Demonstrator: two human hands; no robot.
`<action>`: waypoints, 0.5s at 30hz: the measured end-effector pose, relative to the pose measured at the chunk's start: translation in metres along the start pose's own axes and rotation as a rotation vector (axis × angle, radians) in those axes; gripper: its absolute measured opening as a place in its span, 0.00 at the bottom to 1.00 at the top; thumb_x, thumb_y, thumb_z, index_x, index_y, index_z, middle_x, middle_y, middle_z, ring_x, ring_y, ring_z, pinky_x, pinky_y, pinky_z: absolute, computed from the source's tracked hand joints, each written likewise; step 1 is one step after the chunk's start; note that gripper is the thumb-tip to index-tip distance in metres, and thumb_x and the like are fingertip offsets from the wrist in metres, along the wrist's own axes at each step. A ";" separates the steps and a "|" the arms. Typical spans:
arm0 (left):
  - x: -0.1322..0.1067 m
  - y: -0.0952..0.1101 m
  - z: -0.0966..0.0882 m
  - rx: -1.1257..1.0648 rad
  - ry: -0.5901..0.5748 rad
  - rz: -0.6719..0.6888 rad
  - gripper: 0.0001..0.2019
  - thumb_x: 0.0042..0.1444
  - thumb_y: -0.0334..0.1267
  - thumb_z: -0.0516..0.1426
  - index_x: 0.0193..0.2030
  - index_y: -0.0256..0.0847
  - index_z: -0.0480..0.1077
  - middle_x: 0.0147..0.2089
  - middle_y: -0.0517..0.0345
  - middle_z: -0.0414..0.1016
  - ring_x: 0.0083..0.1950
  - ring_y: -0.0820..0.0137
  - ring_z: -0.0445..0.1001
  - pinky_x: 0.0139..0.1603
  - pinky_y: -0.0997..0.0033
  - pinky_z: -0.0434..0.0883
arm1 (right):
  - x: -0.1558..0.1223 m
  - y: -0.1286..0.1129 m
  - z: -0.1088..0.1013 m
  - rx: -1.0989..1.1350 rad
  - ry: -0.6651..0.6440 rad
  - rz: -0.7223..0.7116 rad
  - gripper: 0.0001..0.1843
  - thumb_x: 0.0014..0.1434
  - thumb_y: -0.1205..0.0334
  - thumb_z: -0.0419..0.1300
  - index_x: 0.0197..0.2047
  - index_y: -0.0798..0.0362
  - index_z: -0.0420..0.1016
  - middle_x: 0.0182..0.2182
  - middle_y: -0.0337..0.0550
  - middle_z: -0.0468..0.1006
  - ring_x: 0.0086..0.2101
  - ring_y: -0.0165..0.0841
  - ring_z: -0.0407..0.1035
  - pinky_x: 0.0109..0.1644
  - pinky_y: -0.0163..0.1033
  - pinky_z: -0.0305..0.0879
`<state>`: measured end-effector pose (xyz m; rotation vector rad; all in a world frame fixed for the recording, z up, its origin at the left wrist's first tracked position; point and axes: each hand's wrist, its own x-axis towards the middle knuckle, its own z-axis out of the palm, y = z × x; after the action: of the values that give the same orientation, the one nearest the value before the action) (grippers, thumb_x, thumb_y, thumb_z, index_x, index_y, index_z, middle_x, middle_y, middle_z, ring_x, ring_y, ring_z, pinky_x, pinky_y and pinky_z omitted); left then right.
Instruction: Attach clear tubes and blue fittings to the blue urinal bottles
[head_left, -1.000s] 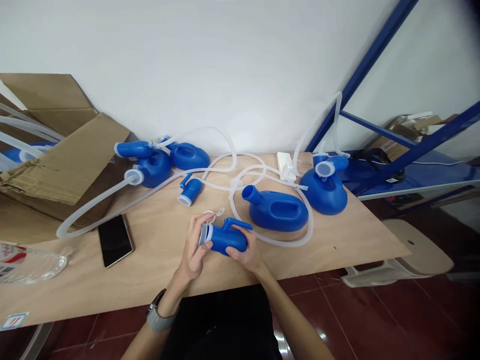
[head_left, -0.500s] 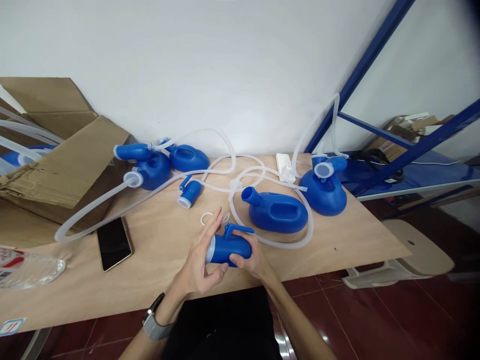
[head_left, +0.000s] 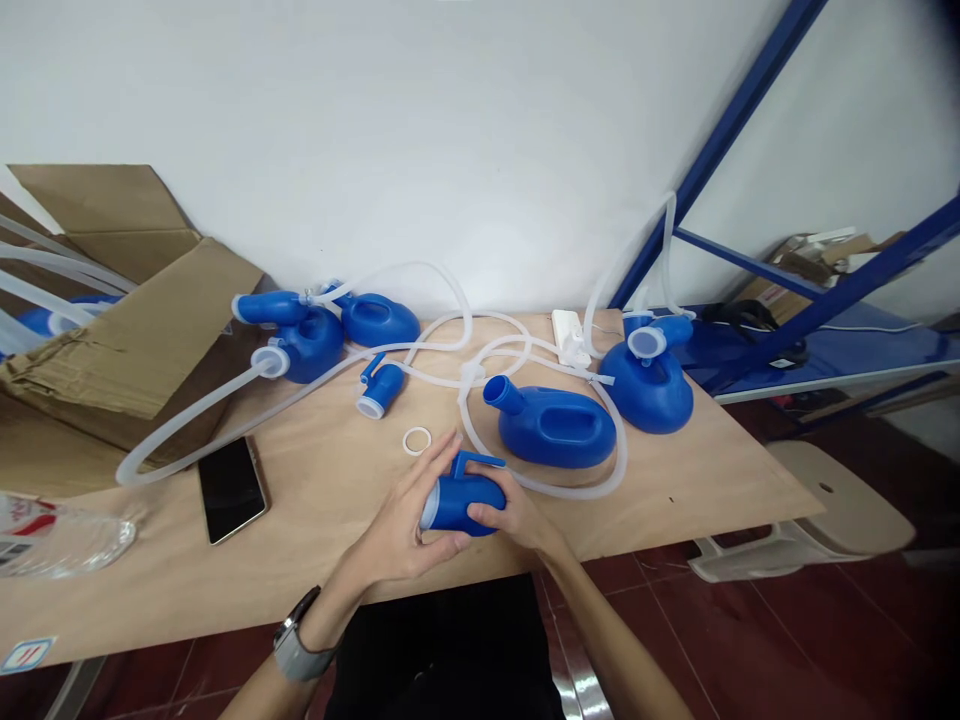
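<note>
A blue urinal cup [head_left: 469, 502] with a straight handle and a translucent whitish rim is held over the table's front edge. My right hand [head_left: 517, 510] wraps its closed end, thumb on the near side. Against the rim end lies my left hand [head_left: 409, 520], palm over the mouth, its long fingers along the far side and thumb below. Just beyond it, a white ring [head_left: 417, 441] rests on the wood. A second blue cup [head_left: 381, 390] with a white rim lies farther back. To the right is a blue urinal bottle [head_left: 559, 425] with an open neck, lying near a clear hose [head_left: 540, 490].
More blue bottles with hoses stand at the back left [head_left: 311, 345] and right [head_left: 649, 385]. A cardboard box [head_left: 150, 340], a phone [head_left: 231, 490] and a water bottle [head_left: 64, 538] occupy the left. A white box-shaped device [head_left: 570, 335] sits by the wall. A stool [head_left: 817, 500] stands right.
My left hand has moved in closer around the rim end, its fingers now leaning along the cup. The cup has shifted slightly right. The white ring on the table shows more fully.
</note>
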<state>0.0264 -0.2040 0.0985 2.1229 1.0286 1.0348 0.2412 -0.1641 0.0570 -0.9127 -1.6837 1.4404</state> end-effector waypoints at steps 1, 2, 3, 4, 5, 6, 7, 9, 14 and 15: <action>0.001 0.000 0.002 0.016 0.037 -0.022 0.41 0.62 0.43 0.64 0.78 0.53 0.50 0.78 0.43 0.55 0.76 0.46 0.60 0.69 0.42 0.68 | 0.002 -0.001 -0.002 0.003 -0.019 0.011 0.36 0.52 0.33 0.71 0.57 0.47 0.80 0.55 0.50 0.79 0.56 0.53 0.72 0.66 0.57 0.65; 0.002 -0.001 0.004 0.037 0.095 -0.047 0.36 0.63 0.43 0.63 0.76 0.53 0.55 0.75 0.43 0.60 0.73 0.49 0.65 0.68 0.45 0.71 | 0.003 0.000 -0.002 0.013 -0.033 0.020 0.36 0.52 0.33 0.71 0.57 0.47 0.79 0.54 0.50 0.79 0.56 0.53 0.72 0.65 0.58 0.65; 0.003 -0.001 0.006 0.061 0.165 -0.063 0.32 0.64 0.42 0.63 0.73 0.53 0.60 0.71 0.44 0.64 0.70 0.51 0.69 0.66 0.48 0.73 | 0.005 0.001 -0.002 0.034 -0.037 0.025 0.37 0.52 0.34 0.71 0.58 0.46 0.78 0.54 0.50 0.79 0.57 0.52 0.72 0.65 0.58 0.65; 0.003 -0.001 0.008 0.089 0.236 -0.068 0.29 0.64 0.42 0.63 0.71 0.52 0.63 0.67 0.45 0.67 0.66 0.54 0.72 0.64 0.49 0.74 | 0.007 0.003 -0.002 0.067 -0.034 0.023 0.39 0.53 0.34 0.71 0.62 0.46 0.76 0.55 0.51 0.78 0.58 0.52 0.71 0.65 0.58 0.65; 0.003 -0.001 0.010 0.121 0.299 -0.064 0.29 0.64 0.41 0.63 0.70 0.51 0.64 0.64 0.45 0.69 0.63 0.55 0.74 0.62 0.50 0.75 | 0.008 0.005 -0.001 0.107 -0.024 0.016 0.43 0.53 0.35 0.72 0.67 0.44 0.70 0.56 0.51 0.77 0.59 0.51 0.70 0.65 0.58 0.66; 0.001 -0.002 0.011 0.157 0.342 -0.051 0.30 0.63 0.41 0.64 0.71 0.50 0.62 0.61 0.46 0.70 0.61 0.56 0.75 0.61 0.50 0.76 | 0.010 0.007 0.000 0.143 -0.006 -0.001 0.50 0.53 0.36 0.72 0.73 0.42 0.61 0.58 0.51 0.76 0.60 0.50 0.69 0.65 0.58 0.66; 0.000 -0.003 0.012 0.192 0.365 -0.028 0.33 0.63 0.41 0.64 0.72 0.49 0.60 0.60 0.45 0.71 0.60 0.56 0.76 0.61 0.49 0.76 | 0.010 0.008 0.001 0.167 0.025 -0.030 0.58 0.53 0.38 0.74 0.77 0.40 0.50 0.60 0.51 0.74 0.61 0.48 0.69 0.65 0.58 0.66; -0.005 -0.007 0.013 0.253 0.377 0.034 0.39 0.63 0.41 0.65 0.76 0.48 0.52 0.61 0.43 0.72 0.60 0.56 0.76 0.61 0.48 0.76 | 0.011 0.006 0.000 0.154 0.087 -0.101 0.67 0.52 0.42 0.76 0.79 0.37 0.36 0.64 0.52 0.70 0.63 0.47 0.67 0.66 0.59 0.64; -0.016 -0.012 0.011 0.273 0.351 0.153 0.46 0.63 0.41 0.65 0.79 0.46 0.42 0.63 0.39 0.72 0.63 0.55 0.75 0.61 0.47 0.76 | 0.011 -0.019 -0.009 -0.103 -0.022 -0.198 0.32 0.62 0.53 0.70 0.68 0.41 0.69 0.61 0.49 0.71 0.63 0.45 0.67 0.69 0.54 0.62; -0.017 -0.012 0.011 0.276 0.351 0.160 0.46 0.63 0.41 0.65 0.80 0.46 0.42 0.63 0.39 0.72 0.64 0.55 0.74 0.61 0.47 0.76 | 0.012 -0.024 -0.010 -0.132 -0.042 -0.200 0.28 0.63 0.54 0.69 0.65 0.42 0.72 0.59 0.48 0.72 0.60 0.43 0.69 0.67 0.52 0.65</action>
<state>0.0240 -0.2128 0.0772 2.3248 1.2408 1.4540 0.2427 -0.1525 0.0828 -0.7633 -1.8623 1.2350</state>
